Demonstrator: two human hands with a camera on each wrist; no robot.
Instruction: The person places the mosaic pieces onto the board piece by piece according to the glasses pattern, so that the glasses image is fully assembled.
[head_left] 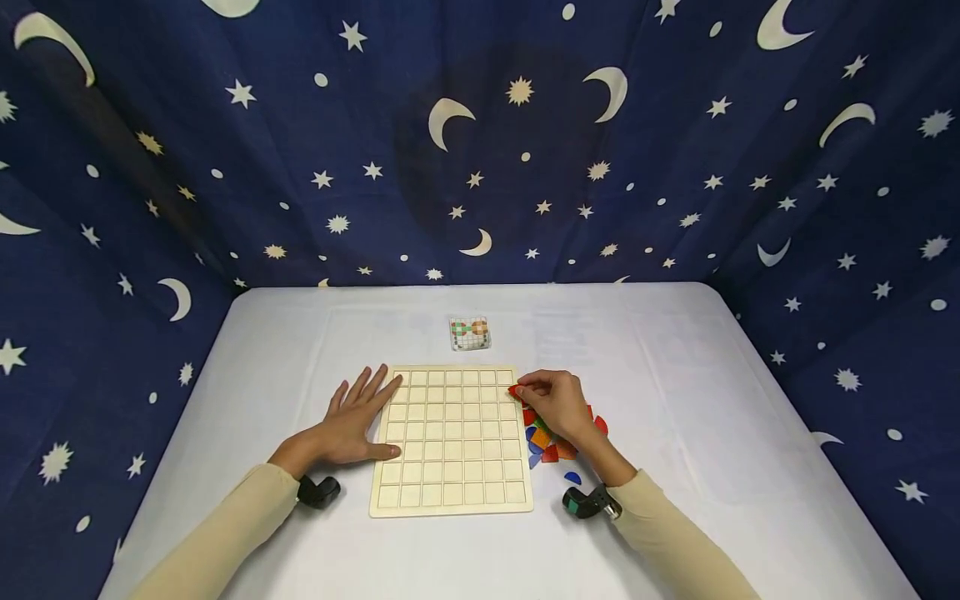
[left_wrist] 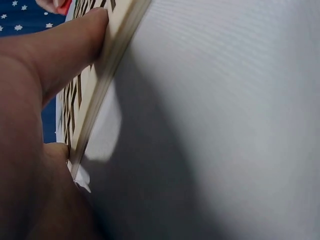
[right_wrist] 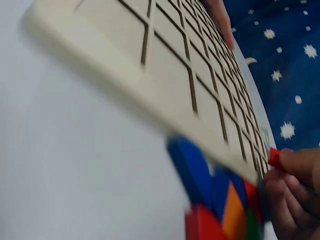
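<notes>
Red piece (head_left: 513,391), pinched between thumb and fingers of the right hand (head_left: 557,404), is at the board's right edge near the far corner; whether it touches the wood cannot be told. It looks small, light and stiff, probably painted wood or plastic, smooth enough to slip a little, and unlikely to break. Its side edges seem the best hold, keeping the underside free.

The gridded board (head_left: 453,492) looks like pale wood, thin, rigid and fairly light, so it could slide if nudged. Its raised rim is the natural place to steady it: there the left hand (head_left: 356,425) rests, fingers straight and spread, grasping nothing, the thumb on the near part of the left side.

Coloured pieces (head_left: 542,437) lie heaped against the board's right side, partly under the right hand, with one blue half-round (head_left: 573,477) apart, nearer the person. A small printed card (head_left: 470,342) lies beyond the board. The table (head_left: 675,400) is covered in white, probably cloth, faintly creased. Dark blue curtains (head_left: 345,108) with moons and stars surround it on three sides.
</notes>
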